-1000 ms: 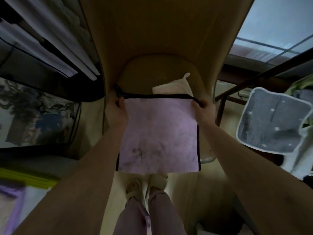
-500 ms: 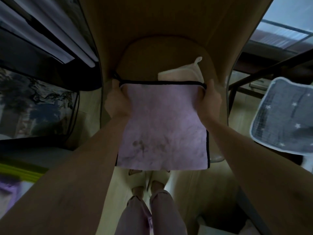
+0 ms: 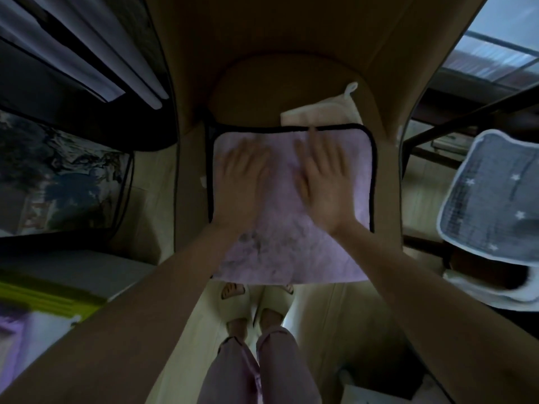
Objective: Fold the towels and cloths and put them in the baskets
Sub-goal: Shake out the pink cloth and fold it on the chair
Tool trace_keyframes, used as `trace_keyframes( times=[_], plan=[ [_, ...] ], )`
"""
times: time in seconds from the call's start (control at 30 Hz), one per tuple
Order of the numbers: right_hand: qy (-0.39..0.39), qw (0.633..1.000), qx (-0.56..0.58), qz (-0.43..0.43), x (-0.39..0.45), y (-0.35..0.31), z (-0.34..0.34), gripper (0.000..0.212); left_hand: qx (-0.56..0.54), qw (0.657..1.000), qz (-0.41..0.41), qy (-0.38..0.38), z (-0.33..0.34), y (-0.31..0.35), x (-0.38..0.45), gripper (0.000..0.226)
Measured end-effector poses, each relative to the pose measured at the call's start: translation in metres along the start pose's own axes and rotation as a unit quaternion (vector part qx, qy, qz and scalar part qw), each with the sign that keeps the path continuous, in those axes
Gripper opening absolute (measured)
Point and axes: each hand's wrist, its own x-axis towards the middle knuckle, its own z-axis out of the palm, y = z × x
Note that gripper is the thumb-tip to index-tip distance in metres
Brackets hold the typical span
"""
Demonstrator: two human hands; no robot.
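Pink cloth lies on chair seat, near edge overhanging. Left hand and right hand rest open, flat upon it. Step: smoothing. Next: fold in half

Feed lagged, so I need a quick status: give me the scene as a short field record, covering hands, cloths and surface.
left hand: flat, palm down on purple cloth
right hand: flat, palm down on purple cloth
purple cloth: black-edged, spread on chair seat, near edge overhanging
cream cloth: behind it, partly covered
chair seat: tan
baskets: none visible
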Motion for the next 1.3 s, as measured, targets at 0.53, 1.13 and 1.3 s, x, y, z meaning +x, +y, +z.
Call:
trace_keyframes(
  times=[0.53,1.13,1.3],
  plan=[
    [-0.019,0.998,0.01,0.057,-0.059,-0.024,0.01,0.054,0.082,0.988,-0.023,-0.125,0.006,0.023,-0.057,0.053],
    [-0.075,0.993,0.036,-0.078,-0.144,-0.012,-0.022,0.044,-0.074,0.963,0.118,-0.231,-0.048,-0.022,-0.123,0.043],
    [-0.096,0.993,0.039,-0.062,-0.157,-0.011,-0.025,0.033,-0.128,0.969,0.047,-0.207,-0.044,-0.017,-0.128,0.044]
  ],
)
